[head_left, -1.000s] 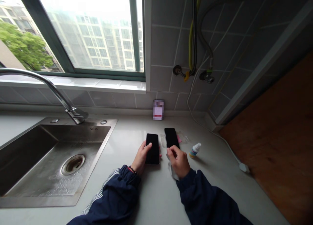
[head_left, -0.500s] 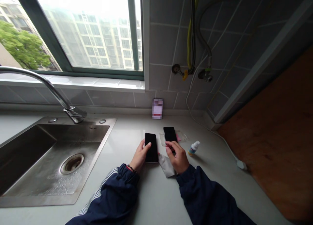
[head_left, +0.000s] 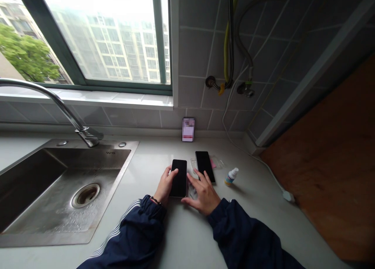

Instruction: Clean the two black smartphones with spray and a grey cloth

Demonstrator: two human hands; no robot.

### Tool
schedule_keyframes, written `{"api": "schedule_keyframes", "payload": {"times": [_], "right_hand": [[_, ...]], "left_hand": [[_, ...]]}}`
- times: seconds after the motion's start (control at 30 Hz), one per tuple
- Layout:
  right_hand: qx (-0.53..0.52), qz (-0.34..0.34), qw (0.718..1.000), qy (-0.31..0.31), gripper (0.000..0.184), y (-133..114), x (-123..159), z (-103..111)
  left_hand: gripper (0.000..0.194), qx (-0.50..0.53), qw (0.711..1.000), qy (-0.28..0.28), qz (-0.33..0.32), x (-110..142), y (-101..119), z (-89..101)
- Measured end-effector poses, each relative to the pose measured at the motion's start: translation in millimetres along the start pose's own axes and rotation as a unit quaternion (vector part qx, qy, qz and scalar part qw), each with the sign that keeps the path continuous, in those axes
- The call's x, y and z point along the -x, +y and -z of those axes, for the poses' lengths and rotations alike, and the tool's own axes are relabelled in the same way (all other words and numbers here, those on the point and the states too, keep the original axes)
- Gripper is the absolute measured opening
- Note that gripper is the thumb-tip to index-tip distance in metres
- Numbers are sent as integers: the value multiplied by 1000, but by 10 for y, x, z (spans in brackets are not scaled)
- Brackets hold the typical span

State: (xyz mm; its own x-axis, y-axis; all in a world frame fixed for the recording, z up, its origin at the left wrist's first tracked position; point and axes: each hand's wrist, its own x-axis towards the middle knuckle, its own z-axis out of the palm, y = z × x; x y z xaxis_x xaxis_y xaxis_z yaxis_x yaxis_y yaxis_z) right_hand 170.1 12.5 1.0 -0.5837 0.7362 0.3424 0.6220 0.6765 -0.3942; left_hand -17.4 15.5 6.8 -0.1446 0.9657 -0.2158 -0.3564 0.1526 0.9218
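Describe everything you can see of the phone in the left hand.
The phone is a dark rectangle with rounded corners; its black, glassy-looking screen shows no lit image, and a thin pale rim shows at the bottom. It faces up, its length pointing away from the person, left of a second phone. The left hand grips its left side, thumb over the screen. The right hand is by its right edge; contact is unclear.

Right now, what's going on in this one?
A person's left hand holds a black phone at the counter, thumb over its screen. The right hand, fingers spread, is at that phone's right edge; whether it touches is hard to tell. A second phone lies just beyond the right hand, with a small bottle standing to its right. A lit phone leans against the wall behind.
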Motion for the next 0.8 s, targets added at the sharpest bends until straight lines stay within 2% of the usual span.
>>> {"api": "schedule_keyframes", "payload": {"times": [0.1,0.23,0.4,0.57,0.7,0.8], "right_hand": [[-13,17,1000,-6,90,-42,2,-45],[-26,30,999,21,90,-106,13,-130],[-53,21,996,69,88,-137,32,-204],[-119,-16,990,69,89,-159,54,-220],[-171,-61,981,64,94,-184,62,-222],[-189,-64,978,62,97,-199,57,-216]], "left_hand": [[53,-50,998,21,-18,-13,15,35],[59,-109,993,14,-36,-31,2,79],[63,-229,966,19,-120,-16,47,93],[70,-254,959,-43,-117,33,134,65],[86,-255,954,-110,-110,62,173,80],[97,-264,947,-151,-103,61,185,128]]}}
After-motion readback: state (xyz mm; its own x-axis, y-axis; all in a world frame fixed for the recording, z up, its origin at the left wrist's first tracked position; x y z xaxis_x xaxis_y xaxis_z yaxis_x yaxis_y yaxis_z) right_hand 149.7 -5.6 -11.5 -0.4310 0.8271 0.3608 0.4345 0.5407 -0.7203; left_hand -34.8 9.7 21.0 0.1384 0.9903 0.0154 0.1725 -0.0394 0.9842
